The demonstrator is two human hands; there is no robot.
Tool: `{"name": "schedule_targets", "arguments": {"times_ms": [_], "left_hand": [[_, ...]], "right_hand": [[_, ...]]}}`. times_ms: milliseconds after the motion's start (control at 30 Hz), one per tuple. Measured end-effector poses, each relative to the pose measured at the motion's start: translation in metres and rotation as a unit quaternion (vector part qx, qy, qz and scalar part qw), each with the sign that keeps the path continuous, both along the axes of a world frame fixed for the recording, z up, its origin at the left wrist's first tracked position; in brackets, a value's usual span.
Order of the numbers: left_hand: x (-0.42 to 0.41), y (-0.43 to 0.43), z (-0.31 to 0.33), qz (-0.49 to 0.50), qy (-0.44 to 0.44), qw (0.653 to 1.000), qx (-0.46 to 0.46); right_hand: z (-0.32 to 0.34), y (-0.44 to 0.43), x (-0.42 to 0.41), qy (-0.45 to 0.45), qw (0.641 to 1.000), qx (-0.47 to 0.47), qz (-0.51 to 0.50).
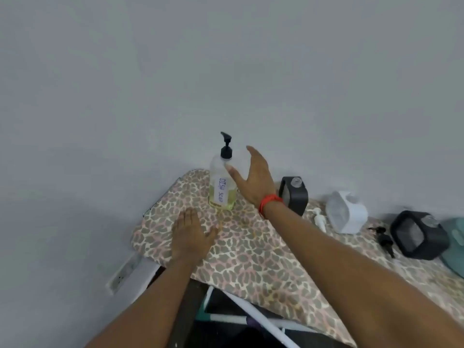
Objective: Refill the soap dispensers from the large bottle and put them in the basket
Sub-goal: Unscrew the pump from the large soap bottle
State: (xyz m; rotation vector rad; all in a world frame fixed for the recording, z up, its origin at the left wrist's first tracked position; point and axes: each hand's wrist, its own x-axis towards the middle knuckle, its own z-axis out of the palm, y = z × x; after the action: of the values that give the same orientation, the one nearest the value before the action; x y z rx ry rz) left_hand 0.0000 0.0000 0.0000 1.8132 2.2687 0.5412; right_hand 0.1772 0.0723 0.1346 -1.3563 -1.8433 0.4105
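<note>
Two empty hands: right hand (253,179) spread wide just right of large bottle (222,187), gripping nothing; left hand (189,234) flat on leopard cover (263,262), in front of the bottle. Bottle upright, roughly a third full. Wrap round the clear body, below the black pump (226,146), never the pump neck. Lift level; unscrew before tipping toward dark dispenser (293,195), further right of the bottle.

A pale teal rounded object (455,243) is cut off by the right edge. The thumb of the right hand (253,182) overlaps the clear pump bottle of yellow liquid (222,194); whether they touch is unclear.
</note>
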Motion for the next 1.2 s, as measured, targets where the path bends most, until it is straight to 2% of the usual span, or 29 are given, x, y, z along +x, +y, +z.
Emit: {"name": "schedule_targets", "arguments": {"times_ms": [133,367,467,600,667,700,767,833,933,1000,1200], "left_hand": [[0.0,0.004,0.003,0.001,0.022,1.0,-0.011],[0.003,0.002,0.005,-0.004,0.022,1.0,-0.001],[0.003,0.001,0.007,-0.008,0.017,1.0,-0.002],[0.002,-0.003,0.016,-0.022,-0.039,0.998,-0.036],[0.01,-0.01,0.034,-0.046,-0.15,0.987,-0.034],[0.017,-0.016,0.05,-0.073,-0.237,0.968,-0.038],[0.036,-0.027,0.081,-0.133,-0.407,0.902,-0.054],[0.057,-0.038,0.108,-0.166,-0.514,0.84,-0.056],[0.086,-0.052,0.139,-0.183,-0.658,0.728,-0.063],[0.107,-0.062,0.16,-0.218,-0.697,0.677,-0.088],[0.166,-0.103,0.224,-0.311,-0.714,0.615,-0.126]], "right_hand": [[0.001,0.023,-0.012,0.012,0.998,-0.057,0.026],[-0.009,0.033,-0.022,0.054,0.994,-0.069,0.059],[-0.005,0.033,-0.019,0.037,0.995,-0.066,0.067],[0.01,0.014,-0.004,0.016,0.997,-0.043,0.066],[0.026,-0.001,0.011,0.03,0.997,-0.029,0.06],[0.038,-0.011,0.021,0.045,0.997,-0.023,0.058],[0.065,-0.031,0.042,0.071,0.996,-0.013,0.059],[0.093,-0.056,0.067,0.089,0.994,0.0,0.057],[0.131,-0.096,0.097,0.108,0.991,0.017,0.075],[0.151,-0.127,0.115,0.12,0.989,0.023,0.088],[0.18,-0.196,0.156,0.136,0.984,0.043,0.105]]}}
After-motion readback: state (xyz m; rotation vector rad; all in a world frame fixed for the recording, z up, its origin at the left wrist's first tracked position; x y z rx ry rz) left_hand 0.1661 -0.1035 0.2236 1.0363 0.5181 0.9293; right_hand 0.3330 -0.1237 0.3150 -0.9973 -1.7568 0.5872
